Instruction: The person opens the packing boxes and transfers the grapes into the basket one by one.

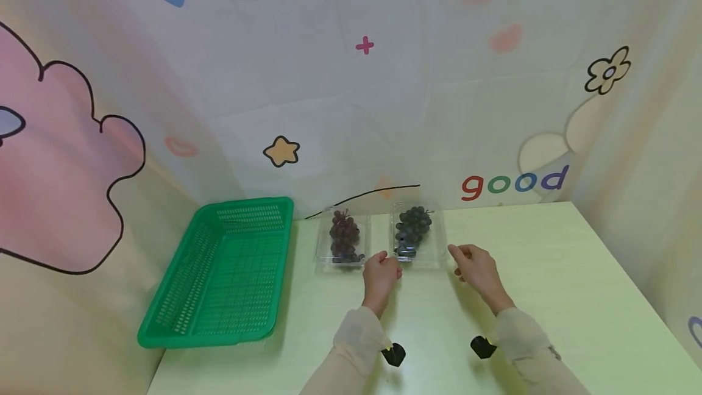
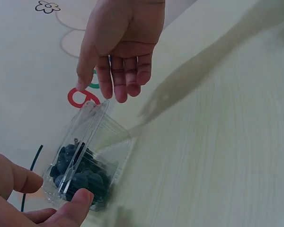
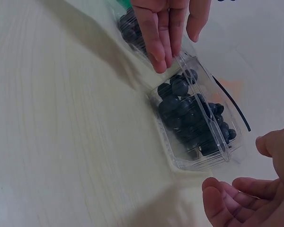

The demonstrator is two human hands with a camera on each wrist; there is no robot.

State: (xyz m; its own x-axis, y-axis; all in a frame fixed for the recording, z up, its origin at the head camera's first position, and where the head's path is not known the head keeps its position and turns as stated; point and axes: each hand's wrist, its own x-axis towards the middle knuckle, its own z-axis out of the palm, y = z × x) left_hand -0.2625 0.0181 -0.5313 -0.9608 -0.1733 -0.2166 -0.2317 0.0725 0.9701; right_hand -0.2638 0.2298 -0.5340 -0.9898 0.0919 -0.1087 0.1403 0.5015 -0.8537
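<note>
A clear plastic clamshell box [image 1: 437, 249] of dark grapes [image 1: 412, 229] sits on the table between my two hands. My left hand [image 1: 380, 278] is at its near left corner, fingertips right by the box's side and not curled round it. In the left wrist view, thumb and fingers of the left hand [image 2: 38, 201] flank one end of the box. My right hand [image 1: 480, 270] is held off the box's right side, fingers loosely bent, with nothing in them. The right wrist view shows a gap between the right hand [image 3: 248, 194] and the lidded box [image 3: 180, 165].
Left of that box stands a second clear box [image 1: 323, 255] with reddish-purple grapes [image 1: 344, 233]. A green plastic basket [image 1: 284, 261] stands farther left on the pale table [image 1: 592, 297]. A printed curtain [image 1: 329, 78] hangs along the table's back edge.
</note>
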